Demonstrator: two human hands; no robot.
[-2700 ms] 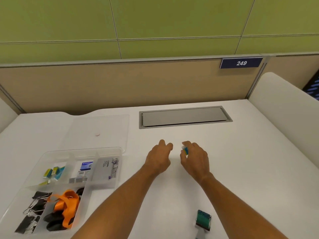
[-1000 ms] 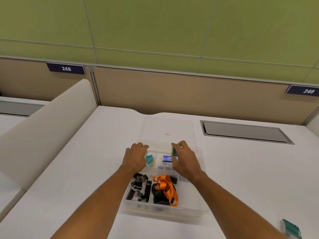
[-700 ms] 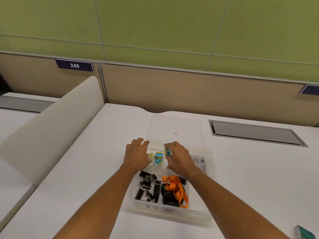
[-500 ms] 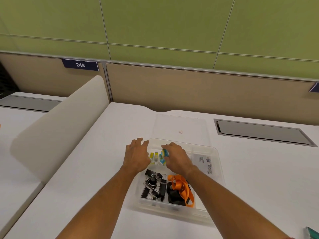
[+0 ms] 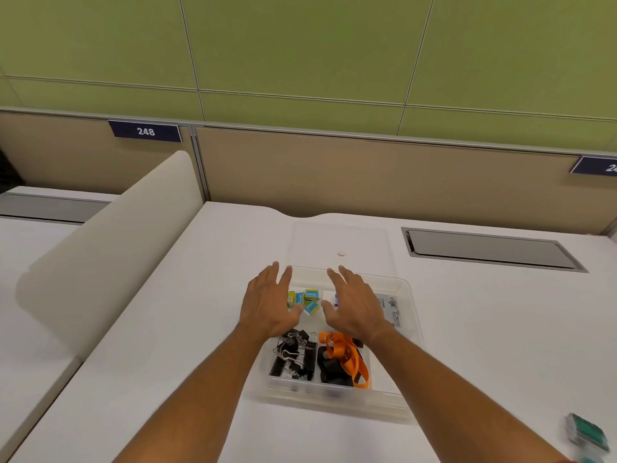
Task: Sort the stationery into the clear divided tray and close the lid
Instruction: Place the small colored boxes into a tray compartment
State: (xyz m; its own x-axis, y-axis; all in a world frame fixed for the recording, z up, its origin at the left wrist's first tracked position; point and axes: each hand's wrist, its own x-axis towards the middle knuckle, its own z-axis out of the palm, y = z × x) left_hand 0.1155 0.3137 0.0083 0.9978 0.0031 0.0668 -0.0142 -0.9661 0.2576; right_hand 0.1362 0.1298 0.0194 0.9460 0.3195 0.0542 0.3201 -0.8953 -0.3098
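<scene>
Both hands hang over the far end of the clear tray (image 5: 405,345), just below the middle of the frame, and neither is holding anything. The left hand (image 5: 270,304) is spread flat with fingers apart, the right hand (image 5: 355,307) the same, palms down and facing each other across a little gap. In that gap sit the small blue and yellow boxes (image 5: 306,300), loose in the far left compartment; the open palms look to me like hands that have just nothing left to place there.

Nearer the bottom of the frame, the binder clips (image 5: 295,357) fill the left near compartment and an orange strap (image 5: 345,354) lies coiled over dark things in the one beside it, so like goes with like. A labelled packet (image 5: 390,310) shows at the tray's right side, half hidden by the right wrist.

The lid (image 5: 340,245) lies flat on the desk (image 5: 200,295) just beyond the tray, above the hands, within easy reach for closing. At the lower right corner a green item (image 5: 586,432) rests well apart from the tray, so I'd judge the sorting isn't finished.
</scene>
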